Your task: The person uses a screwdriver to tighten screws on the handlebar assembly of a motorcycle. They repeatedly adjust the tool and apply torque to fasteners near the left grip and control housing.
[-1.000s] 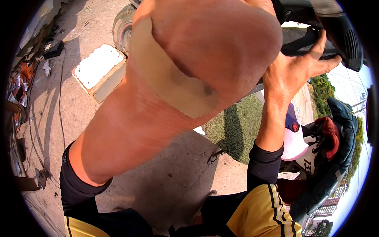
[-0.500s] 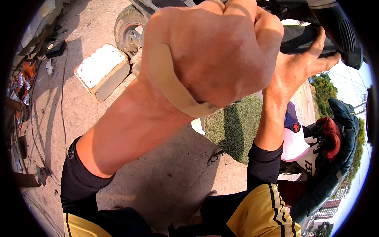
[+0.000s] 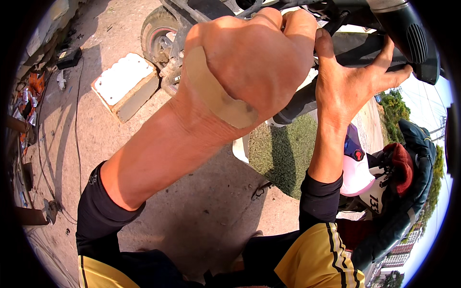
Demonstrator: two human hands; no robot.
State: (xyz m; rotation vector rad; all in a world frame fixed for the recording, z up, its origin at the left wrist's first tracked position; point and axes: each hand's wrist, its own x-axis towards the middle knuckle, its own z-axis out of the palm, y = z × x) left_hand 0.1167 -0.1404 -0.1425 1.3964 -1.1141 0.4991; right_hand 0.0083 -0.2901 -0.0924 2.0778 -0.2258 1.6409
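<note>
My left hand (image 3: 249,67), with a tan adhesive bandage (image 3: 216,91) across its back near the wrist, is closed in a fist close to the camera. Whatever its fingers hold is hidden behind the knuckles. Just right of it, my right hand (image 3: 348,84) lies spread against a long black part (image 3: 353,45) of a scooter-like vehicle, thumb and fingers apart. Beyond the fist show the vehicle's dark frame bars and a wheel (image 3: 158,36). At the upper right is a black ribbed cylinder (image 3: 417,41) with a silver collar. Below the hands lies a green grass-like mat (image 3: 283,153).
A white-topped block (image 3: 122,79) stands on the concrete ground by the wheel. At right are a pink helmet (image 3: 357,175), a red cloth item (image 3: 402,168) and a dark green padded cover (image 3: 418,192). Litter (image 3: 29,98), a black box (image 3: 68,58) and cables line the left.
My left fist has shifted slightly down and left, uncovering more of the frame and my right thumb. My right hand stays nearly in place, fingers spread.
</note>
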